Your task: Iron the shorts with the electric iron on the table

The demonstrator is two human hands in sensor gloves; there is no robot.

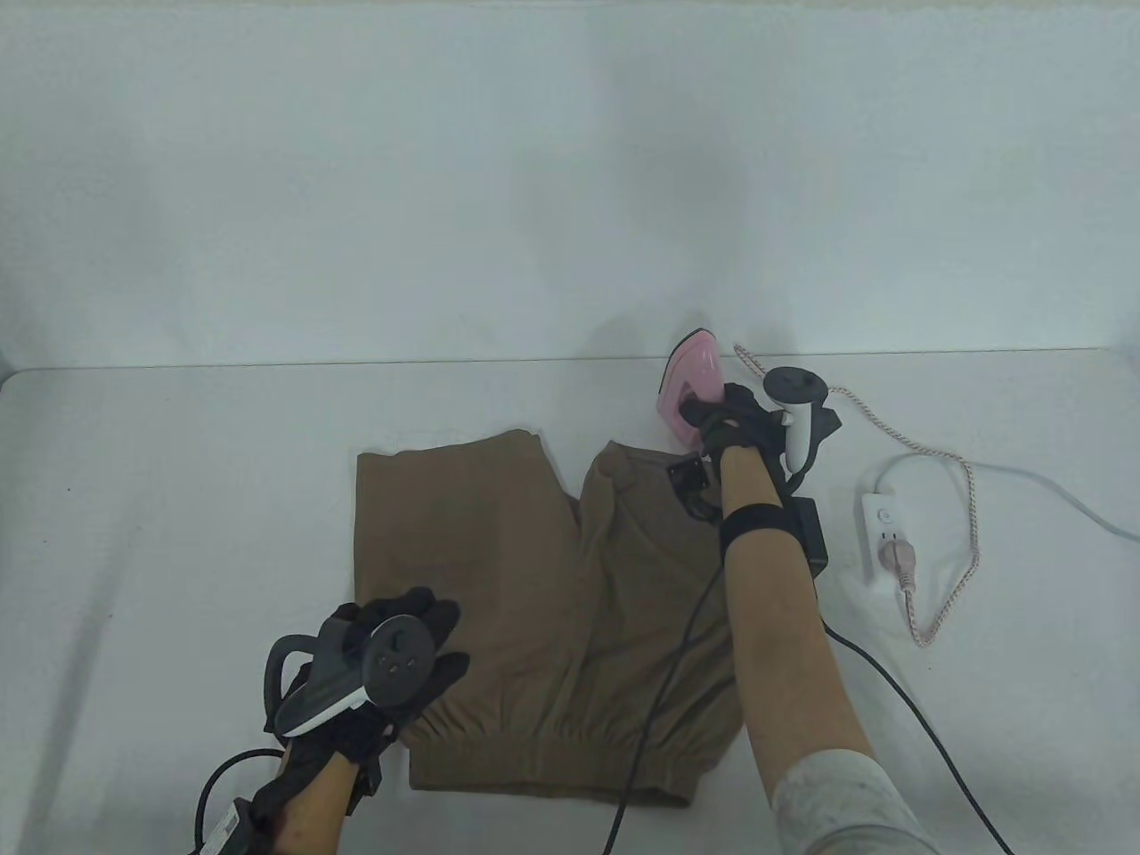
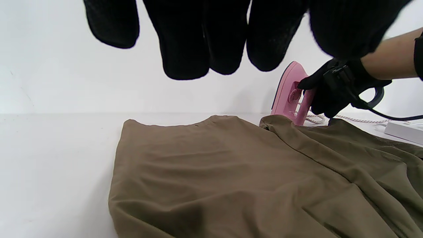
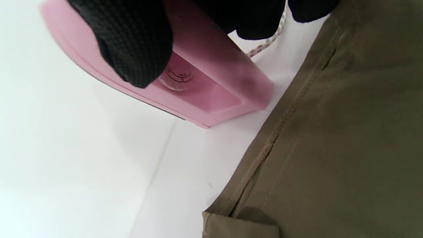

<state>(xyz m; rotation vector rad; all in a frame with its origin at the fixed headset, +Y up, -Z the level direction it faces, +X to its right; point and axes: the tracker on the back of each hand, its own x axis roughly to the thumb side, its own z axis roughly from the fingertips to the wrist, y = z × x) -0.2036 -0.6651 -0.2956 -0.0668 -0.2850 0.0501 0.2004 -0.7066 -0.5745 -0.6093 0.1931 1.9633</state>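
Our right hand [image 1: 732, 423] grips the handle of the pink iron [image 1: 690, 383], which stands on its heel at the far right of the table [image 1: 178, 499], just beyond the shorts [image 1: 534, 570]. Our left hand [image 1: 392, 655] rests flat, fingers spread, on the near left of the soft brown cloth. We judge the iron fairly heavy and hot, safe only by its handle; the shorts limp and easily wrinkled. No containers are in view; its cord [image 1: 944, 481] is plugged into a power strip [image 1: 882, 530] on the right
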